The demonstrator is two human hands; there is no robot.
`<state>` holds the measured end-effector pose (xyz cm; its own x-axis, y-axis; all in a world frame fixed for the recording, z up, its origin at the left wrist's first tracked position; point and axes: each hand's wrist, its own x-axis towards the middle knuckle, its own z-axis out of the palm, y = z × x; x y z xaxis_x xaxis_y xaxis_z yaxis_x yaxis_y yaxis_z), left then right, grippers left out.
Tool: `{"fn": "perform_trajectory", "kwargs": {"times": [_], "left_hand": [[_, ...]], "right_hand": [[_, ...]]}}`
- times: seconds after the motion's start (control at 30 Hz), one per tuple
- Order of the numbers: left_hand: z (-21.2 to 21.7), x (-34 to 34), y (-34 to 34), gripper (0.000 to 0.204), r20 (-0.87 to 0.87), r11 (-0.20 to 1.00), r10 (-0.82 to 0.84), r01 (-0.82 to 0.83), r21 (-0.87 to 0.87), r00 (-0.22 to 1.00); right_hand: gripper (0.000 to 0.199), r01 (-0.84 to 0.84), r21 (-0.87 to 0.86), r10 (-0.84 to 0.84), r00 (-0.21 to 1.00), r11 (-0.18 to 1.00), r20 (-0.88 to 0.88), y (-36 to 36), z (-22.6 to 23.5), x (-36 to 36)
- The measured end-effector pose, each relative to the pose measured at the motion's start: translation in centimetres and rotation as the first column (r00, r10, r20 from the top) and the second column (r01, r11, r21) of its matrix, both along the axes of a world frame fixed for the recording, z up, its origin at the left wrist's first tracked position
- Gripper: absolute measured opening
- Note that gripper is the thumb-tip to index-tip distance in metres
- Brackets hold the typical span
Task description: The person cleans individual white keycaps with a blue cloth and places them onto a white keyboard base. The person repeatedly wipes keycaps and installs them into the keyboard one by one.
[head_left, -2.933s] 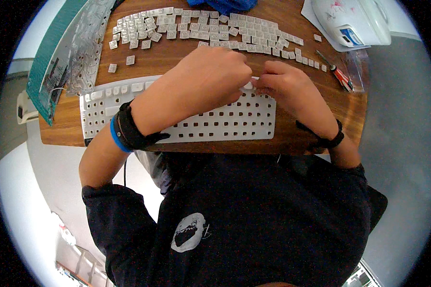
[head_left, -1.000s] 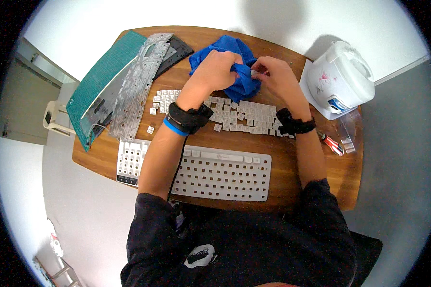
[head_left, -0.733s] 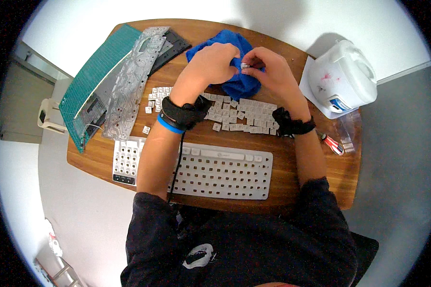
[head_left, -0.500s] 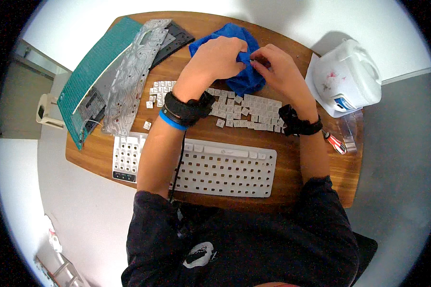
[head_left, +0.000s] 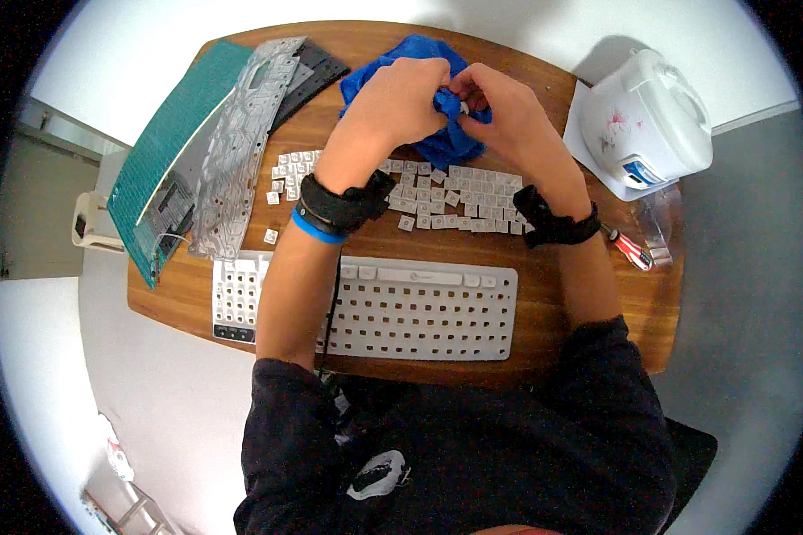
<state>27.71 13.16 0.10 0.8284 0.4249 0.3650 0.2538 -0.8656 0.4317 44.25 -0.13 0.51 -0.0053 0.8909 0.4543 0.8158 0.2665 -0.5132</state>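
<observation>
Hands close together, fingertips nearly meeting over a bunched blue cloth (head_left: 419,49). Left hand (head_left: 403,100) clamped on a fold of it; thumb and finger of the right hand (head_left: 503,109) pinch a small white piece (head_left: 463,108) against the cloth – too small for me to make out its shape. More cloth lies heaped beneath and beyond the left hand, on a brown wood-grain surface (head_left: 544,294). Black straps on both wrists.

Just nearer the body than the hands: loose white keycaps (head_left: 486,183) in crooked rows, partly hidden by the left wrist. A lone keycap (head_left: 270,236) sits farther left, apart from the others. Closer in – a white keyboard frame (head_left: 419,331) with rows of square holes, a few white keys along its far edge, the left forearm crossing above.

Left of the left hand: a clear plastic sheet (head_left: 241,169) with traced lines, overlapping a green mat (head_left: 180,105) and a dark panel (head_left: 317,78). Right of the right wrist, a screwdriver (head_left: 633,252) with red-and-white handle; farther out, a white rice cooker (head_left: 647,120).
</observation>
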Motion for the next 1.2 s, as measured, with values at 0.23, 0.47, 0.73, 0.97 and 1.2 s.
{"fn": "perform_trajectory", "kwargs": {"times": [0.23, 0.47, 0.73, 0.97, 1.2], "left_hand": [[-0.7, -0.4, 0.8, 0.033, 0.066, 0.999, -0.037, 0.035, 0.039, 0.997], [-0.3, -0.4, 0.4, 0.034, 0.054, 0.998, -0.067, 0.067, 0.003, 0.996], [-0.3, -0.3, 0.4, 0.037, 0.021, 0.996, -0.071, 0.069, 0.054, 0.997], [0.3, 0.0, 0.1, 0.038, -0.016, 0.998, -0.062, 0.062, 0.022, 0.998], [0.5, -0.2, 0.0, 0.036, 0.028, 0.995, -0.043, 0.041, 0.088, 0.999]], "right_hand": [[0.031, -0.037, -0.069, 0.027, 0.99, 0.997, -0.137, -0.1, 0.7, -0.4], [0.026, 0.003, 0.054, -0.011, 0.988, 0.999, 0.152, -0.3, 0.5, 0.5], [0.028, 0.09, 0.009, -0.09, 0.986, 0.996, 0.137, -0.4, 0.0, 0.7], [0.027, 0.016, 0.009, -0.016, 0.999, 1.0, 0.038, -0.3, 0.6, 0.1], [0.025, 0.052, -0.039, -0.046, 0.99, 0.998, 0.133, -0.9, -0.4, 1.6]]}}
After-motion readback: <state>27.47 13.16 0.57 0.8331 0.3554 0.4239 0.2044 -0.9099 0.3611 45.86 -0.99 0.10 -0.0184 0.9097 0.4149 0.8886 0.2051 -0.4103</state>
